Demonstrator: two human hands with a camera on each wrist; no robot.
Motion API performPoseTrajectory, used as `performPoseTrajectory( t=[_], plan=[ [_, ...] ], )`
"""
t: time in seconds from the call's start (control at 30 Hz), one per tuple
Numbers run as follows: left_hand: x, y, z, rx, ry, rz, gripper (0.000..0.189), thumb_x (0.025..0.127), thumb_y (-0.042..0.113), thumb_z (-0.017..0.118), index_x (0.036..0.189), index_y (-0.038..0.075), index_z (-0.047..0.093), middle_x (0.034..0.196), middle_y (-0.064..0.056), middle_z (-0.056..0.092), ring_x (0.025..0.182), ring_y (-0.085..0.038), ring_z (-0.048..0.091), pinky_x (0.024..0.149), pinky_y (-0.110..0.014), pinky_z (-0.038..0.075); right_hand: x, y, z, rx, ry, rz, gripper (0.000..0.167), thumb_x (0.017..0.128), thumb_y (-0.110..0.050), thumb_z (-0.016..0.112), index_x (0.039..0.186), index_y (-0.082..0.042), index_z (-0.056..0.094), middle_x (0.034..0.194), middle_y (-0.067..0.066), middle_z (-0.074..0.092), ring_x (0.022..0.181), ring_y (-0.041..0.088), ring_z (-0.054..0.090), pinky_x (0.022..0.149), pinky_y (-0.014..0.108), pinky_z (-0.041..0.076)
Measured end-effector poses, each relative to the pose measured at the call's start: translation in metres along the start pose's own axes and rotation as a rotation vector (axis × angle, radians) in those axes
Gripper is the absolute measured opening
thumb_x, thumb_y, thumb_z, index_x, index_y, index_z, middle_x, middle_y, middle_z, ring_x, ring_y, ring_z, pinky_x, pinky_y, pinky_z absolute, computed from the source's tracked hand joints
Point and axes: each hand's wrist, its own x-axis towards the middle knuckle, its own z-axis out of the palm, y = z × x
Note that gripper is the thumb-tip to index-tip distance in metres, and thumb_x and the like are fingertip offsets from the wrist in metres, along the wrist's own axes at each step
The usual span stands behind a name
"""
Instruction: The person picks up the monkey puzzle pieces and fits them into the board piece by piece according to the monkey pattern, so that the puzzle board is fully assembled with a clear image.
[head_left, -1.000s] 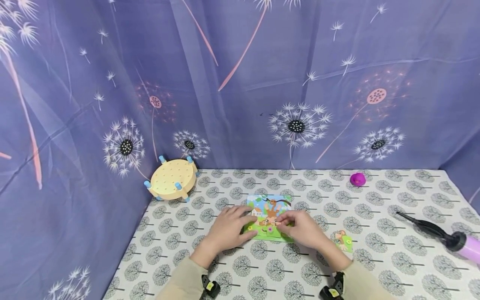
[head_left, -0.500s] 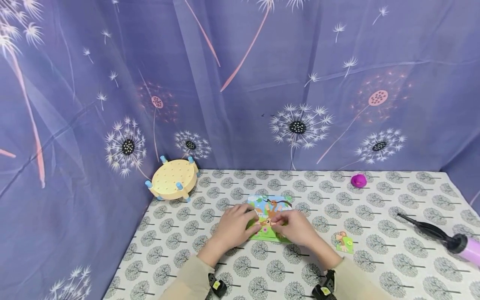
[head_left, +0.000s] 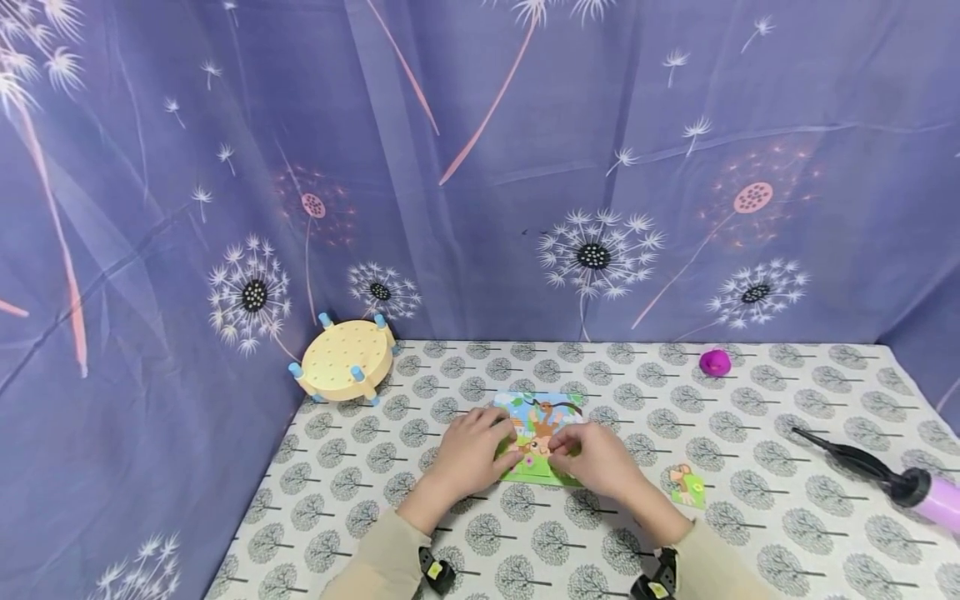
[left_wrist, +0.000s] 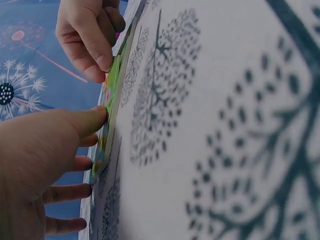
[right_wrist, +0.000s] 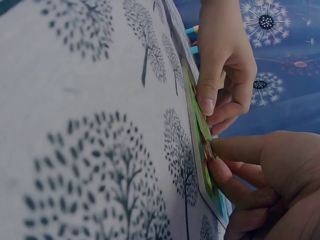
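A picture puzzle (head_left: 553, 408) of a brown monkey on green and blue lies flat on the table between both hands. My left hand (head_left: 468, 454) rests at its left side, thumb touching the puzzle and fingers spread. From the right, my right hand (head_left: 596, 458) pinches a green puzzle piece (right_wrist: 204, 129) between thumb and index finger, low in the picture. This piece sits slightly tilted above the board in the right wrist view. Another puzzle piece (head_left: 686, 486), with a monkey on green, lies loose to the right. Fingers partly hide the puzzle.
A yellow round stool-like piece with blue-tipped legs (head_left: 347, 360) stands at the back left. Toward the back right is a small purple object (head_left: 716, 362). A pump with a black nozzle and lilac body (head_left: 930, 496) lies at the right. Curtains border the table.
My right hand has shifted left and then slightly back right. The pinched piece with the pink flower has moved a little left. The left hand has edged slightly right.
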Motion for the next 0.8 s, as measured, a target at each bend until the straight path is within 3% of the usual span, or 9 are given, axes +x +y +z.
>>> performPoseTrajectory(
  t=[0.13,0.27,0.5,0.63,0.8],
  plan=[
    [0.002,0.003,0.003,0.019,-0.005,-0.017,0.033,0.099,0.057,0.062,0.106,0.025,0.067,0.153,0.000,0.054,0.135,-0.028,0.053,0.110,-0.056,0.045,0.000,0.000,0.000,-0.023,0.007,-0.014,0.011,0.084,-0.013,0.084,0.092,-0.018,0.078,0.077,-0.014,0.067,0.070,0.005,0.062,0.075,0.037,0.056],
    [0.004,0.007,0.004,0.046,0.000,-0.022,0.036,0.098,0.059,0.062,0.106,0.024,0.066,0.150,0.000,0.057,0.135,-0.031,0.053,0.111,-0.057,0.045,-0.001,0.000,0.001,-0.039,0.013,-0.021,0.012,0.083,-0.011,0.084,0.090,-0.019,0.078,0.076,-0.015,0.067,0.069,0.005,0.061,0.075,0.037,0.055],
    [0.007,0.014,0.003,0.114,-0.025,-0.012,0.053,0.098,0.064,0.057,0.128,0.020,0.065,0.141,-0.001,0.061,0.133,-0.029,0.054,0.107,-0.055,0.049,-0.004,0.006,-0.004,-0.030,-0.025,-0.065,0.013,0.085,-0.011,0.082,0.095,-0.019,0.077,0.080,-0.015,0.068,0.073,0.005,0.062,0.075,0.034,0.055],
    [0.009,0.017,0.004,0.155,-0.053,0.002,0.063,0.099,0.068,0.051,0.149,0.030,0.057,0.142,-0.004,0.057,0.133,-0.032,0.052,0.103,-0.054,0.051,-0.010,0.013,-0.015,-0.019,-0.038,-0.107,0.014,0.088,-0.012,0.081,0.100,-0.019,0.077,0.086,-0.015,0.069,0.073,0.005,0.062,0.071,0.028,0.054],
    [0.012,0.020,0.004,0.126,-0.070,-0.007,0.063,0.099,0.070,0.050,0.151,0.035,0.056,0.149,-0.007,0.052,0.135,-0.036,0.048,0.102,-0.057,0.050,-0.022,0.025,-0.037,-0.027,-0.014,-0.134,0.014,0.088,-0.015,0.082,0.102,-0.018,0.078,0.091,-0.014,0.072,0.061,0.005,0.056,0.059,0.025,0.051]
  ],
)
